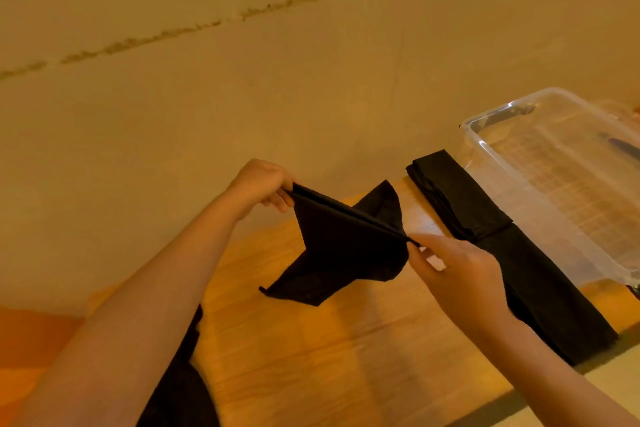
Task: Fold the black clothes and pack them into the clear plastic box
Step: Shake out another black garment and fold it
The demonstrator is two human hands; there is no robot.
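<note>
I see my left hand [261, 184] pinching one end of a small black cloth garment [341, 253] and my right hand [457, 274] pinching the other, each grip closed on its taut top edge, so it hangs above the orange wooden surface [311, 340]. Folded black clothes [491, 232] lie in a long row just beside the clear plastic box [519, 184] (on the side nearer the garment), touching its wall.

On the table [311, 340], folded clothes [502, 253] lie just left of the box [512, 191], touching it.
</note>
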